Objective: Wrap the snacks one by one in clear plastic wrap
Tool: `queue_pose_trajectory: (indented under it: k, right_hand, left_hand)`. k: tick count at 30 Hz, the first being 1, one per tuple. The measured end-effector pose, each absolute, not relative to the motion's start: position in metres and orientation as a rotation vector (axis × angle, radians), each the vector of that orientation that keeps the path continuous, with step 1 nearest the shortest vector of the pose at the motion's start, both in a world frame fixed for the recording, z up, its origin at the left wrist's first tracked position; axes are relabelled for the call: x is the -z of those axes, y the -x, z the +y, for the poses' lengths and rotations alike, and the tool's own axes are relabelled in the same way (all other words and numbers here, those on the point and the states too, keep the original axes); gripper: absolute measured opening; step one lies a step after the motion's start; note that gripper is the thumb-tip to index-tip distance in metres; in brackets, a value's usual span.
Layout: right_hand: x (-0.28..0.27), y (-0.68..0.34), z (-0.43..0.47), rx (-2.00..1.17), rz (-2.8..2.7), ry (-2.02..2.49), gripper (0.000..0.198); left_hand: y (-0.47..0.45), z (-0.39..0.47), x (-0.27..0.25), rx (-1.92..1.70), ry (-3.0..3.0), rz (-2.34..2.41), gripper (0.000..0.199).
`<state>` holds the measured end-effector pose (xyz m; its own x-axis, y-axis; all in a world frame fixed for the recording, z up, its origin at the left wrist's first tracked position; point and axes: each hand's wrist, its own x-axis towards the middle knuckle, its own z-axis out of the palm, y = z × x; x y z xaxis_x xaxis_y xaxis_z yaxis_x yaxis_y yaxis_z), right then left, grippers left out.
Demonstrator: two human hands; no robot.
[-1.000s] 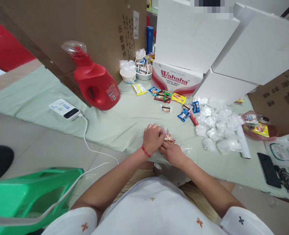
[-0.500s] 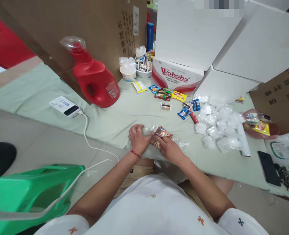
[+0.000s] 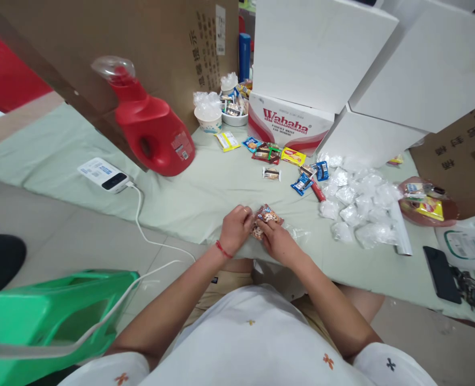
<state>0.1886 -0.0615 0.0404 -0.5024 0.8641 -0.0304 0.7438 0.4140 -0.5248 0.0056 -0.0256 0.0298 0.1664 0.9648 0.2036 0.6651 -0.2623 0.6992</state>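
Note:
A brown snack packet with a cookie print (image 3: 269, 214) lies near the table's front edge on a sheet of clear plastic wrap (image 3: 297, 234), which sticks out to its right. My left hand (image 3: 235, 229), with a red cord on the wrist, is closed at the packet's left side, its fingers curled on the wrap. The exact grip of those fingertips is partly hidden. From the right, my right hand (image 3: 280, 241) holds the packet, with its fingers over the lower part. Beyond both hands lies a small wrapped biscuit (image 3: 272, 173).
Several wrapped snacks (image 3: 294, 156) lie before a Wahaba-style white carton (image 3: 289, 126). Right of them are a pile of clear plastic bundles (image 3: 350, 195), a plastic roll (image 3: 403, 236), a pink plate (image 3: 414, 214) and a phone (image 3: 442, 274). At left stand a red jug (image 3: 157, 131) and a white device (image 3: 103, 174) with a cable.
My left hand has moved right, up against the packet, and its fingers have curled in. The clear plastic that was spread between that hand and the packet is now gathered. My right hand stays on the packet.

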Motion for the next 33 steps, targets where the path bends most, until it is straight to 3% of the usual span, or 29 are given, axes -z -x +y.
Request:
queue_pose_trajectory:
  k: [4,8,13,22,28,33]
  right_hand:
    - [-0.038,-0.193,-0.060,-0.783,-2.353,1.363,0.045]
    - [-0.029,-0.199,-0.061,-0.777,-2.293,1.217,0.048]
    - [-0.020,-0.204,-0.063,-0.772,-2.204,1.104,0.054]
    - [-0.011,-0.206,-0.064,-0.815,-2.118,1.090,0.045]
    - [-0.015,-0.204,-0.063,-0.841,-2.112,1.111,0.044]
    - [-0.024,-0.201,-0.065,-0.945,-2.038,1.137,0.039]
  left_hand:
    - [-0.024,-0.042,-0.024,-0.973,-2.010,1.370,0.020]
    - [-0.029,-0.045,-0.010,-1.169,-1.544,1.315,0.015]
    - [-0.035,-0.039,-0.002,-1.292,-0.896,1.154,0.045]
    - [-0.046,-0.034,-0.004,-1.402,-0.612,1.385,0.074]
    - [-0.041,-0.040,-0.017,-1.273,-1.301,1.459,0.014]
    - [-0.041,-0.058,-0.013,-1.135,-1.904,1.392,0.032]
